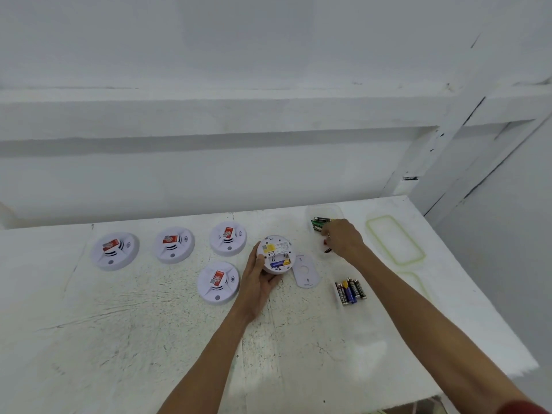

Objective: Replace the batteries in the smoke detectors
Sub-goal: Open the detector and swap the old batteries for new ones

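Counting the smoke detectors on the counter (149, 339), how many do you get?

Five. Four face-up detectors (115, 251) carry red stickers: three in a far row on the left and one nearer, below the row's right end. The fifth, the upturned detector (279, 252), sits just right of them with its back showing.

Where are the hands?

Apart. The left hand (258, 276) grips the upturned detector by its left rim, thumb over the edge. One blue battery (280, 263) lies in its open slot. One back cover (305, 271) lies flat on the counter, just right of it.

And the right hand (343, 237)?

It reaches into one clear tub (324, 209) at the far right, fingers curled downward. I cannot tell whether they hold anything.

How many batteries are in there?

At least two green batteries (318, 224) show past the fingers; the hand hides the rest.

Any others?

A cluster of loose batteries (351, 291) lies side by side nearer on the right. Four or five; I cannot count them exactly. One clear lid (395, 240) with a green seal lies right of the tub.
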Tool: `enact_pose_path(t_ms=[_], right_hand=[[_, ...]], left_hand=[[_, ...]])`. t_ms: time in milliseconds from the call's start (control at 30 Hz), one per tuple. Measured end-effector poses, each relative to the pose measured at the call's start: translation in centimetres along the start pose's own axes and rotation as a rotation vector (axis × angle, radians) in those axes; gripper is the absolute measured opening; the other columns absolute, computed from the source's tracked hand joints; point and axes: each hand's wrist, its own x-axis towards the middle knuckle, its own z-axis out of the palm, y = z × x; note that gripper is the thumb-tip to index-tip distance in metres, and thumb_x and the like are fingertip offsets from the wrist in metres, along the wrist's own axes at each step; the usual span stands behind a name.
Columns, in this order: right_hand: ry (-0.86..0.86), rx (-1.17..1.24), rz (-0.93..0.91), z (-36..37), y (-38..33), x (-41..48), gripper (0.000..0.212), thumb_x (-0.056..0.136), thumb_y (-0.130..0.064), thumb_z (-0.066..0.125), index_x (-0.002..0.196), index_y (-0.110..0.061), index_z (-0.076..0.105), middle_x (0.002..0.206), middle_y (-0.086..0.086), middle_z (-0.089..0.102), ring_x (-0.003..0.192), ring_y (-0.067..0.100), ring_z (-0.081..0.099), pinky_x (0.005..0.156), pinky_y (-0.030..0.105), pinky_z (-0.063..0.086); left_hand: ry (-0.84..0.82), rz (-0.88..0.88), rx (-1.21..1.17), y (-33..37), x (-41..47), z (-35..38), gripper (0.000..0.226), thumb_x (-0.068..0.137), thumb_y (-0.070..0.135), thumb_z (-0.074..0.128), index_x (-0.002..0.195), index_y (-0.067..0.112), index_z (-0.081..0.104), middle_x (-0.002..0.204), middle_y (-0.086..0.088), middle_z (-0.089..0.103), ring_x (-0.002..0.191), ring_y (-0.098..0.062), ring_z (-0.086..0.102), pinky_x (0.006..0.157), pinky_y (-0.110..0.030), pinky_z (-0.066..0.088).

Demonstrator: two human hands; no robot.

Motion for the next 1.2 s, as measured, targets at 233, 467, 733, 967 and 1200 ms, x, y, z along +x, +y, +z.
enact_pose_path(t_ms=[233, 467, 733, 967, 1200], right_hand=[[-0.063, -0.192, -0.008, 0.9, 0.2, 0.7, 0.022, 0.087, -0.006, 0.061, 0.106, -0.011, 0.071, 0.11, 0.007, 0.065, 0.095, 0.024, 0.065, 0.067, 0.027, 0.048], [0.184, 0.074, -0.089, 1.2, 0.1, -0.4, 0.022, 0.101, -0.012, 0.045, 0.117, -0.009, 0.059, 0.097, 0.012, 0.067, 0.076, 0.022, 0.052, 0.062, 0.031, 0.039], [0.289, 0.515, -0.074, 0.4, -3.1, -3.1, 0.014, 0.094, -0.027, 0.063, 0.088, -0.015, 0.064, 0.067, -0.011, 0.058, 0.058, 0.002, 0.053, 0.053, 0.011, 0.037], [0.228, 0.472, -0.137, 3.0, -7.5, -4.4, 0.036, 0.085, -0.048, 0.071, 0.068, -0.017, 0.066, 0.067, -0.006, 0.065, 0.07, 0.013, 0.061, 0.068, 0.025, 0.046], [0.313, 0.398, -0.26, 4.3, -10.0, -5.7, 0.031, 0.088, -0.04, 0.071, 0.081, -0.014, 0.057, 0.069, 0.004, 0.066, 0.063, 0.021, 0.061, 0.056, 0.035, 0.051]], left_hand=[[0.011, -0.004, -0.024, 0.0, 0.1, 0.0, 0.04, 0.111, 0.025, 0.039, 0.151, 0.025, 0.046, 0.148, -0.007, 0.06, 0.133, -0.029, 0.06, 0.108, -0.047, 0.052], [-0.002, -0.01, -0.027, 0.1, 0.1, -0.2, 0.042, 0.111, 0.025, 0.04, 0.153, 0.024, 0.043, 0.149, -0.009, 0.058, 0.135, -0.03, 0.058, 0.109, -0.048, 0.05], [-0.008, -0.011, -0.021, 0.1, 0.2, -0.2, 0.042, 0.112, 0.025, 0.038, 0.154, 0.022, 0.043, 0.149, -0.01, 0.058, 0.135, -0.03, 0.058, 0.109, -0.047, 0.051], [-0.003, -0.003, -0.01, -0.1, 0.2, -0.2, 0.044, 0.112, 0.026, 0.04, 0.155, 0.022, 0.041, 0.149, -0.012, 0.057, 0.137, -0.032, 0.056, 0.108, -0.046, 0.051], [-0.014, -0.011, -0.023, 0.1, 0.0, -0.2, 0.044, 0.112, 0.027, 0.037, 0.156, 0.021, 0.042, 0.149, -0.014, 0.057, 0.139, -0.032, 0.054, 0.11, -0.047, 0.049]])
